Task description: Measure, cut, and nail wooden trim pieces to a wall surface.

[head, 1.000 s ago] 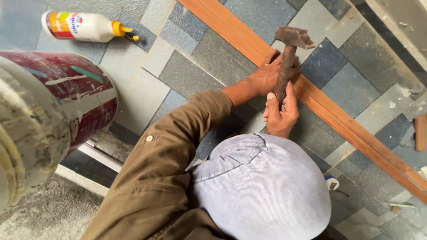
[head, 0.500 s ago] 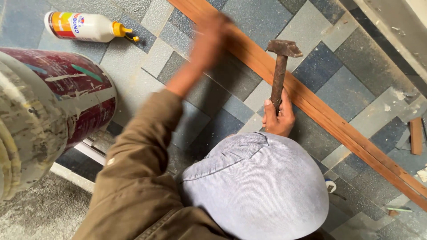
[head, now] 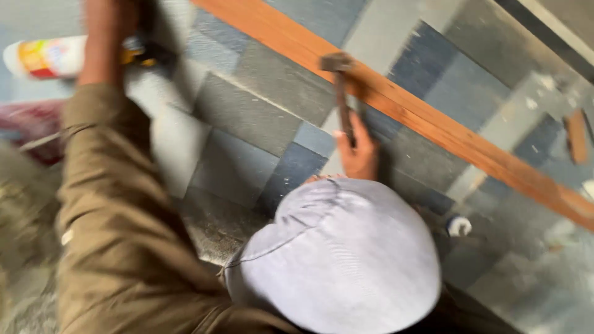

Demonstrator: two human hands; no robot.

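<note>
Grey-blue tiled floor [head: 247,117]. Right-hand fingers [head: 365,145] wrap the hammer [head: 341,93], head above the wooden strip [head: 433,124] — blow not landed; left hand [head: 108,37] blurred — cannot tell.

Premises appear to be a room under fit-out or a carpentry work area. The floor [head: 247,117] is laid in grey and blue patchwork tiles, dusty and smeared. A long strip of reddish-brown timber [head: 445,133] lies across it, with a small wooden offcut [head: 576,136] near the far edge. A hammer [head: 341,93] and a glue bottle [head: 46,57] are present. The frame is blurred.
</note>
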